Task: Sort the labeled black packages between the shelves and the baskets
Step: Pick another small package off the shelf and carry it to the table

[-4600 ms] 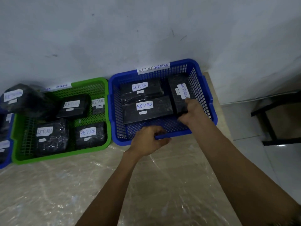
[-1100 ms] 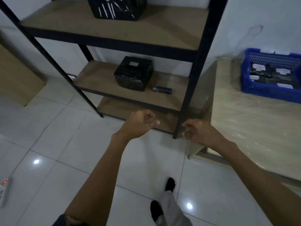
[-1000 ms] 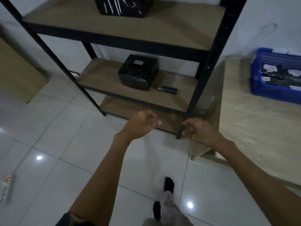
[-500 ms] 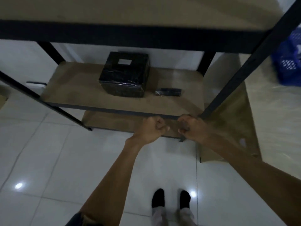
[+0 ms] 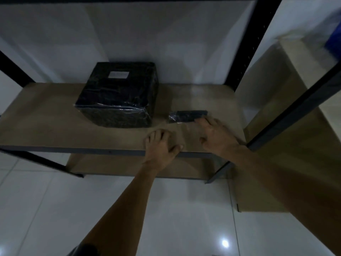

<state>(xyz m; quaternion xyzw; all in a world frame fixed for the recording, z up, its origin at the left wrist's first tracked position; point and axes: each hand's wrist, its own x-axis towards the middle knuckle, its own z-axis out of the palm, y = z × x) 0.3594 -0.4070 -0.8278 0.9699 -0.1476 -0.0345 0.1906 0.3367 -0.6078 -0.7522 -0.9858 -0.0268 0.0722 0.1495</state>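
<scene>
1. The small black package (image 5: 188, 116) lies flat on the middle shelf (image 5: 46, 122). Its long axis runs left to right, parallel to the shelf's front edge, with a crinkled plastic end pointing left.
2. Just left of it stands the large black package (image 5: 118, 95), a boxy wrapped parcel. A white label (image 5: 118, 74) sits on its top face; the writing is too blurred to read. A narrow gap separates the two packages.
3. The right grip (image 5: 215, 137), a bare hand, is stretched flat over the shelf with fingers extended. Its fingertips (image 5: 201, 121) reach the near right end of the small black package. Blur hides whether they truly touch it, and nothing is closed round it.
4. The left grip (image 5: 162, 145), also bare, rests on the shelf near its front edge. Its fingers are loosely spread and it holds nothing.
5. The shelf is a brown board in a frame of black uprights (image 5: 247, 43), with a lower shelf (image 5: 129, 167) beneath it.
6. Behind is a white wall (image 5: 166, 43), and below is a glossy white tiled floor (image 5: 55, 209).
7. To the right stands a pale wooden worktop (image 5: 267, 89), and a blurred blue basket (image 5: 335, 41) shows at the frame's edge.
</scene>
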